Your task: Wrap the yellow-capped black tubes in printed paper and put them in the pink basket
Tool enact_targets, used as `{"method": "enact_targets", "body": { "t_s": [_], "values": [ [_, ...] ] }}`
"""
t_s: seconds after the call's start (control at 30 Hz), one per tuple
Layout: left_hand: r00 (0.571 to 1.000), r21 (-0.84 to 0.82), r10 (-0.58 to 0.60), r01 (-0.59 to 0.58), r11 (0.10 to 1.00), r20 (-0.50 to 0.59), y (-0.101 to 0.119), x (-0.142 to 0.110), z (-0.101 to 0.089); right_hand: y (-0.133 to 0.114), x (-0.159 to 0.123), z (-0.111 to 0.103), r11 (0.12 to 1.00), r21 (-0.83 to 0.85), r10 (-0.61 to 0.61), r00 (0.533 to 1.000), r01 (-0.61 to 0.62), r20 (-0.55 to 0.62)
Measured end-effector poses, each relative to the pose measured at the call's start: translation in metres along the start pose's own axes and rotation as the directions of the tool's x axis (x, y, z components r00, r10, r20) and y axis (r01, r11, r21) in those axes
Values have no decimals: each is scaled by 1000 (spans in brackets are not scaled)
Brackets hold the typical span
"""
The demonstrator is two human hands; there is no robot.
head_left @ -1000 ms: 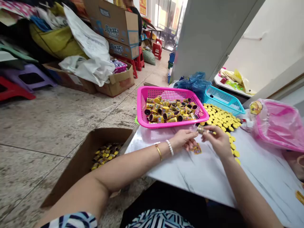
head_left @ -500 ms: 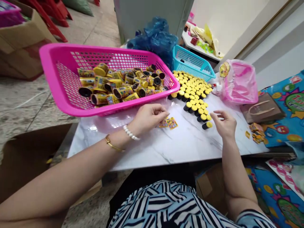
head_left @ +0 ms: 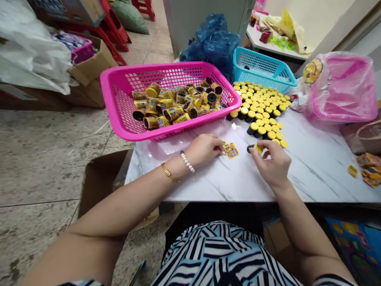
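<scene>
Single head-worn view looks forward and steeply down, fairly close

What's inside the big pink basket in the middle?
The pink basket holds a jumbled pile of small black tubs with yellow lids or yellow printed wraps. The ones underneath are covered by the top ones, so I can't see those.

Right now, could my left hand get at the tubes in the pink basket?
Probably yes: the pink basket is open-topped and just beyond the left hand, with only its near rim to clear.
</scene>
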State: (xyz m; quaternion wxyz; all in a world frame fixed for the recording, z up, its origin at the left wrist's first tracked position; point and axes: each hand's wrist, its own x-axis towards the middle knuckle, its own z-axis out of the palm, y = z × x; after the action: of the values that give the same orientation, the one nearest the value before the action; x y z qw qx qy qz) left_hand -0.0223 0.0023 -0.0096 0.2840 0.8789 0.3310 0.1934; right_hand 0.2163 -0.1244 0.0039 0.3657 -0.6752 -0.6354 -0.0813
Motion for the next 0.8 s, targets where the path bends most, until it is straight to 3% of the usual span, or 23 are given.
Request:
{"method": "enact_targets", "body": {
  "t_s": [0.1, 0.2, 0.3, 0.43, 0.5, 0.57, 0.63, 0.7, 0.8],
  "values": [
    [999, 57, 6, -4, 998, -40, 6, -2, 4, 6, 11, 21, 994, -38, -100, 988, 105, 115],
    [992, 156, -4, 24, 987, -124, 17, 1, 16, 13, 9, 25, 982, -92, -145, 974, 162, 172],
    [988, 217, 32, 1, 976, -152, 23, 11, 28, 4, 11, 11, 963, -115, -236, 968, 245, 89],
    [968, 38, 63, -55, 998, -245, 18, 18, 22, -30, 37, -13, 939, 26, -341, 939, 343, -47],
    [939, -124, 35, -82, 989, -342, 15, 13, 7, -47, 54, -19, 943, 140, -294, 953, 301, -71],
    [926, -276, -7, -105, 955, -378, 15, 4, -8, -57, 65, -17, 955, 217, -202, 979, 201, -18],
    [946, -408, -60, -79, 910, -318, 16, -4, -17, -57, 68, -7, 962, 264, -107, 988, 73, 115],
    [964, -545, -71, -82, 834, -254, 17, -8, -17, -49, 64, 8, 935, 350, -45, 958, -59, 283],
    [962, -696, -172, -25, 718, -212, 17, -5, -9, -33, 51, 30, 875, 447, -8, 919, -184, 394]
  ]
}}
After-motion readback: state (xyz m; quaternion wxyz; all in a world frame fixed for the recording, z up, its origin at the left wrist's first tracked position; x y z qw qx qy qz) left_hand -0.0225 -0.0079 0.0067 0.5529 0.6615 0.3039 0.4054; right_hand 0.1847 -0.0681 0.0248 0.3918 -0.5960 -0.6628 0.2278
